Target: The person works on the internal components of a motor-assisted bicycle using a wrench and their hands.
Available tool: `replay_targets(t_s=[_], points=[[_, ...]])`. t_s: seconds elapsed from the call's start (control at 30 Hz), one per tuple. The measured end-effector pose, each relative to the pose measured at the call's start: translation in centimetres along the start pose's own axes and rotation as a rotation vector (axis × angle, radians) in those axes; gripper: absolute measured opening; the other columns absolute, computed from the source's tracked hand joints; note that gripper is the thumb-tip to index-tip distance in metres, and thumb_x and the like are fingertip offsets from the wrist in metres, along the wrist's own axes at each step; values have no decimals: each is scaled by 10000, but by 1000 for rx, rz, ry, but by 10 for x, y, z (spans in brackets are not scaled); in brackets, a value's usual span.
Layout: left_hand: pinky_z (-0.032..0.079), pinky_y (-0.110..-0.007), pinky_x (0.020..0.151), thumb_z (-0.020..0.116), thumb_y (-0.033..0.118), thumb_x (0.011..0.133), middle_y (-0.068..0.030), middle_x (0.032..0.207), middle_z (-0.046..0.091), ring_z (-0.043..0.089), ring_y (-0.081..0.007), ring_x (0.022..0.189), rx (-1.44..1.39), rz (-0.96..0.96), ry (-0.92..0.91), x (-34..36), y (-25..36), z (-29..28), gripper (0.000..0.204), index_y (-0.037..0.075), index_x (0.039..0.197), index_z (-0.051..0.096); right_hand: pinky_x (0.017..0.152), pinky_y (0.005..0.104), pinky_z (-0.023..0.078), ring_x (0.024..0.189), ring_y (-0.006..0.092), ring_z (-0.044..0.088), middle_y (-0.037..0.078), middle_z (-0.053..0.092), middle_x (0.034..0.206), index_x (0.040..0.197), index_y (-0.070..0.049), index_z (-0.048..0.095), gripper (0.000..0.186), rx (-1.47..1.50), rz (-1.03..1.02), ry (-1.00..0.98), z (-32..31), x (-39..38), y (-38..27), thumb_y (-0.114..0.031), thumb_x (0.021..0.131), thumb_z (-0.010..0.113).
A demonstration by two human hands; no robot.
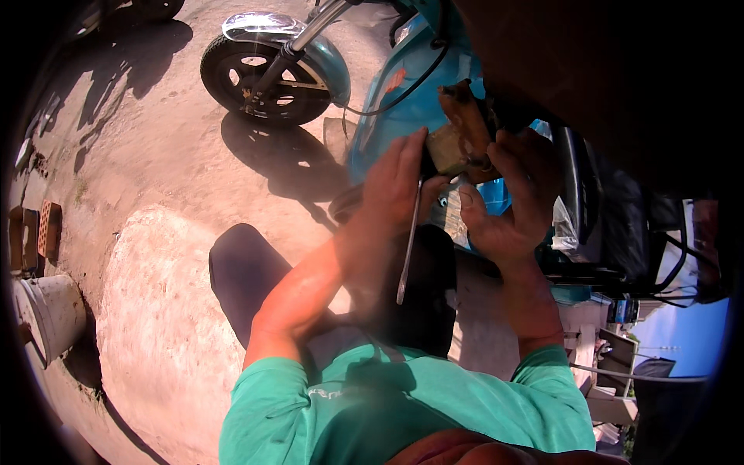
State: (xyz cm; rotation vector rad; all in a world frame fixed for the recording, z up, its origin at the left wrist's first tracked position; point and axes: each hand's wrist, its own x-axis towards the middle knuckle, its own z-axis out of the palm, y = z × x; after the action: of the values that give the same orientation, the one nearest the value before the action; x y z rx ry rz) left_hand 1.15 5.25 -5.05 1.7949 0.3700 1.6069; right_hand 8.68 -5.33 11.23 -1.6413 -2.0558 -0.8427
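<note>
My left hand (394, 180) is closed, with a screwdriver (411, 244) in it. The shank points down toward my lap, and its dark handle is mostly hidden by the fingers. A worn, rusty brown and yellowish boxy part (456, 147) sits between my hands, in front of a blue vehicle body (403, 93). My left fingertips are beside its left side. My right hand (511, 198) is curled at its right side, fingers on its edge and thumb below. Deep shadow hides the part's far side and some right fingers.
A motorcycle-type front wheel (263, 81) with a chrome mudguard (263, 27) stands ahead on the dusty ground. A dark cable (411, 97) loops across the blue body. At left are a whitish bucket (58, 314) and a brick (49, 230). A dark frame (620, 240) stands at right.
</note>
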Motion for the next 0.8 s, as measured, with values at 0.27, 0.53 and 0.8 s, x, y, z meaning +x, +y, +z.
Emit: replay_targets(t_s=[0.27,0.53,0.8], points=[[540,-465,741,788,241,825,-244,1158,602,635,-425,932,-64,10,9,0,-2,3,773,-64,1444,437,1206,512,231,1428,381,371,73,686,1250,1168,-102,673,319,30,79,-17,34,0,-9,-104,849,698],[537,-462,750,768,236,840,-257,1181,597,635,-428,947,-70,28,35,1,-8,7,744,-76,1433,444,1224,539,191,1443,417,352,97,658,1300,1236,-116,635,401,-18,65,-59,37,-4,-10,-146,842,703],[527,-477,809,789,284,837,-263,1217,585,621,-441,999,-62,24,-20,3,-5,3,804,-68,1455,414,1203,479,302,1446,328,392,181,452,1515,1501,37,377,830,658,685,254,7,-22,39,-292,860,789]])
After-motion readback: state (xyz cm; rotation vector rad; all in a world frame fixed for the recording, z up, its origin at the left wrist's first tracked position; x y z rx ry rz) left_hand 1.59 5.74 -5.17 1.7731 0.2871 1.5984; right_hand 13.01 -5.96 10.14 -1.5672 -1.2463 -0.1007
